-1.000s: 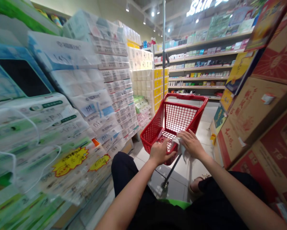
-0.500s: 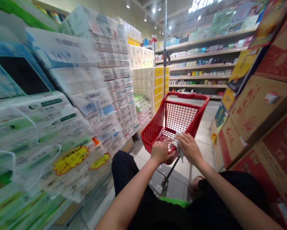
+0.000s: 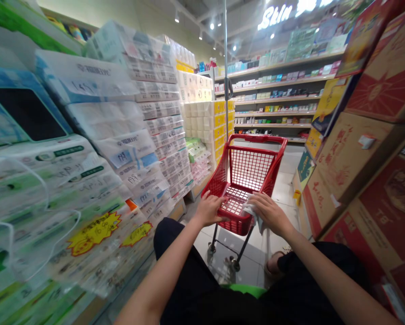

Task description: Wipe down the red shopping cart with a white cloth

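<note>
A small red shopping cart [image 3: 253,158] with a grid basket stands on the tiles between my knees. At the near left corner of its basket, my left hand [image 3: 209,210] is closed round the rim, the thumb along the front edge. My right hand [image 3: 272,213] presses a crumpled white cloth [image 3: 260,224] against the near right corner. The fingers are bent over the cloth, and part of it hangs down below them. No goods show inside the basket.
Tall stacks of wrapped tissue packs [image 3: 121,149] rise close on the left, with a phone [image 3: 28,114] and a white cable on them. Cardboard cartons [image 3: 353,153] are piled on the right. Behind the cart are a glass door edge and stocked shelves [image 3: 273,101].
My left hand has moved left, away from my right hand, to the basket's left corner. The cart has turned slightly, with more of its legs and wheels showing. The cloth stays in my right hand.
</note>
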`<state>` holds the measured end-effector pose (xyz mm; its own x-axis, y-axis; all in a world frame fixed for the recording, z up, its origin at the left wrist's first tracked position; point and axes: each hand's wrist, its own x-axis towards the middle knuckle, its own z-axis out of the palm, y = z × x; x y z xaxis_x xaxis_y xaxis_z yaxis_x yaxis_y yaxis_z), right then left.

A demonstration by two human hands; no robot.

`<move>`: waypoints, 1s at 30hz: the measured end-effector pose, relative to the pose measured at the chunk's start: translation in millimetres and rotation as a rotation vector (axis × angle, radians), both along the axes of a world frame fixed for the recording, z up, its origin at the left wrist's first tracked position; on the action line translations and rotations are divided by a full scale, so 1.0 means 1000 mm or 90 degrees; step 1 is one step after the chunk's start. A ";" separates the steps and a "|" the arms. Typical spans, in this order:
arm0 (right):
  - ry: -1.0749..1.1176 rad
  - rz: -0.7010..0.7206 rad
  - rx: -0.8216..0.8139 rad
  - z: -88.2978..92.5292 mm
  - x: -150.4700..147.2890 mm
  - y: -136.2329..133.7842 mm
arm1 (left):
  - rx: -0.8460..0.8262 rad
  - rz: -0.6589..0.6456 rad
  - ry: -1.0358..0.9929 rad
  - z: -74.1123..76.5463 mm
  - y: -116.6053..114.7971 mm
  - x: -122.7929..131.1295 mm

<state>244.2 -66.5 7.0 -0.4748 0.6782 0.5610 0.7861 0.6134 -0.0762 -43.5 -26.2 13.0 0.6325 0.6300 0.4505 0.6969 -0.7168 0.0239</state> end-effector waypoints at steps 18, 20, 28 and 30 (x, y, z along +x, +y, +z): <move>-0.025 -0.212 0.063 -0.026 -0.069 -0.060 | 0.047 0.064 -0.071 -0.022 -0.001 0.017; -0.043 -0.226 0.066 -0.026 -0.082 -0.050 | 0.047 0.071 -0.080 -0.024 -0.002 0.023; -0.081 -0.184 0.027 -0.015 -0.107 -0.020 | 0.020 0.047 -0.078 -0.025 0.003 0.022; -0.080 -0.156 0.027 -0.013 -0.091 -0.021 | 0.014 0.027 -0.069 -0.023 0.005 0.014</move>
